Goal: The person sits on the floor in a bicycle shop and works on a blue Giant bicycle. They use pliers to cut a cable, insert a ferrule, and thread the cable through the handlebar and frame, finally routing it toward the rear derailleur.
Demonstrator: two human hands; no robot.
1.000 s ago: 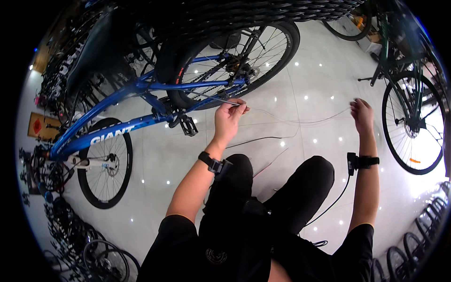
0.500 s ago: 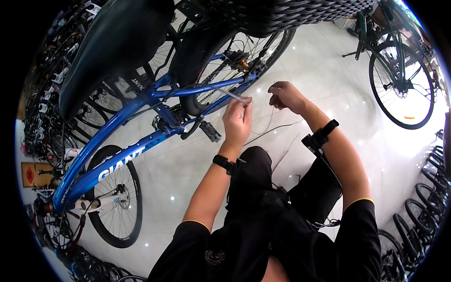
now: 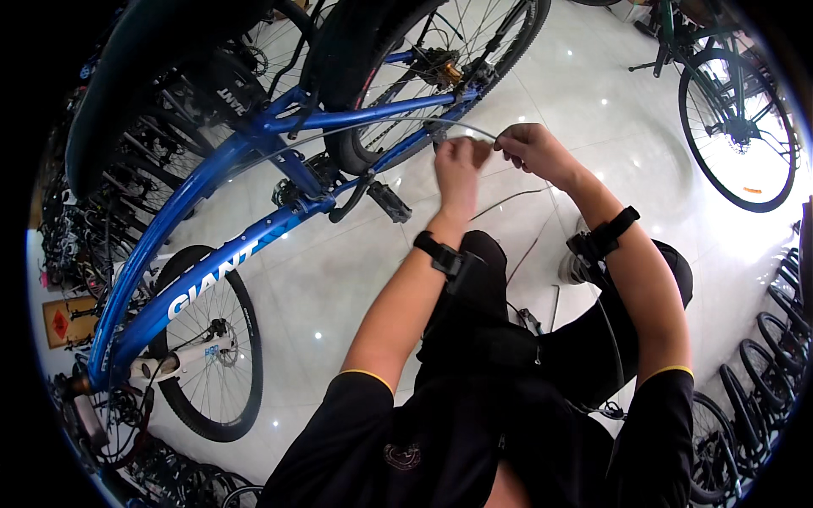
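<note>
A blue bicycle frame (image 3: 233, 262) stands on my left. From it a thin grey cable (image 3: 398, 121) arches across toward my hands. My right hand (image 3: 535, 154) is closed, pinching the cable's end between thumb and fingers. Just beside it, my left hand (image 3: 460, 173) is raised under the cable with curled fingers. Motion blurs those fingertips, so I cannot make out whether they grip anything. Beyond the left hand are the rear wheel (image 3: 406, 144) and a black pedal (image 3: 389, 203).
A dark cable piece (image 3: 508, 200) and a thin reddish wire (image 3: 529, 248) lie on the pale tiled floor. An L-shaped rod (image 3: 555, 307) is by my knees. Another bicycle (image 3: 737, 127) stands at the far right; rows of tyres (image 3: 754, 381) line the right side.
My left hand has moved up and right, close to my right hand. The cable now reaches to my right hand in a long arch. The bicycle has shifted slightly in view.
</note>
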